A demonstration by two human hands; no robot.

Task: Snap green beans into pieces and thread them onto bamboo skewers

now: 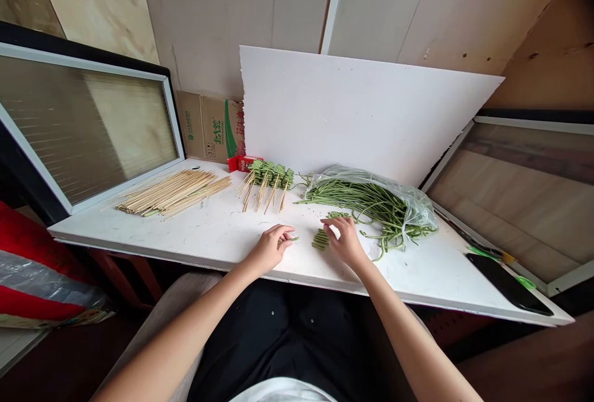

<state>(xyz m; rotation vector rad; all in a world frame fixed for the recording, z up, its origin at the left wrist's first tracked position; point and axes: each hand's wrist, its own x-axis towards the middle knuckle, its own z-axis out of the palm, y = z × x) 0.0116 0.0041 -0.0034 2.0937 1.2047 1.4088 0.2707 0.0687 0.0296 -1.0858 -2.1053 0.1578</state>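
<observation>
My left hand (pixel 273 246) is over the front part of the white table. Its fingers are curled round cut green bean pieces (pixel 295 239), whose ends stick out past the fingertips; how many is hidden. To the right, my right hand (pixel 344 240) hovers with thumb and forefinger a little apart, and I see nothing between them. Just left of it, under its fingertips, lies a row of short bean pieces (pixel 320 239) set side by side. More small cut pieces (pixel 338 214) lie behind this hand. Long green beans (pixel 366 195) spill from a clear plastic bag (pixel 420 207) at the right.
Bamboo skewers (pixel 171 192) are heaped at the left of the table (pixel 223 235). Skewers threaded with bean pieces (pixel 271 176) lie behind my left hand, near a red box (pixel 241 163). A cardboard box (pixel 208 127) and white board (pixel 362 111) stand behind. A black phone (pixel 508 283) lies right.
</observation>
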